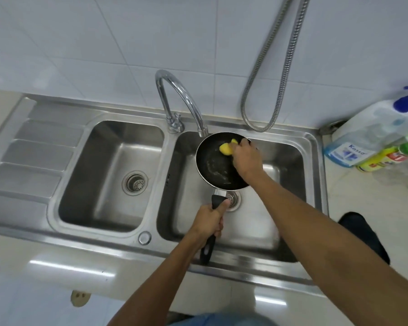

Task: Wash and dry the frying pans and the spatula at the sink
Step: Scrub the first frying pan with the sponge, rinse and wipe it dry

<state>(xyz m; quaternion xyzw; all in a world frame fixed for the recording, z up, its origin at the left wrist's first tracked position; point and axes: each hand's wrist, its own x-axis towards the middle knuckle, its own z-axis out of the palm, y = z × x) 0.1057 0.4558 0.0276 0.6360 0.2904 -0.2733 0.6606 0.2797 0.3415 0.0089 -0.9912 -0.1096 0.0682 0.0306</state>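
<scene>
Here, a black round frying pan (211, 162) is held over the right basin (257, 222) of a stainless steel double sink (165, 165). Its far rim is just under the spout of a curved chrome tap (174, 90).

The left hand (210, 220) is wrapped around the pan's long black handle (207, 249) near the bowl. Its fingers curl beneath and the thumb lies straight along the top, pointing at the pan. The handle's end sticks out behind the wrist, over the sink's front edge. The left forearm comes up from the bottom middle of the view.

The right hand (245, 160) sits inside the pan at its far right side, back of the hand up. The fingers are bent down and clamped on a yellow sponge (226, 148) that touches the dark cooking surface. The right arm reaches in from the lower right corner, nearly straight, crossing above the basin.

A round metal drain strainer (234, 201) shows just beside the left thumb. The left basin (108, 161) has its own strainer. A flexible metal hose (266, 74) loops down the white tiled wall. On the counter to the right stand a clear plastic bottle with a blue pump (368, 140) and a yellow bottle with a green cap (384, 161), touching each other.
</scene>
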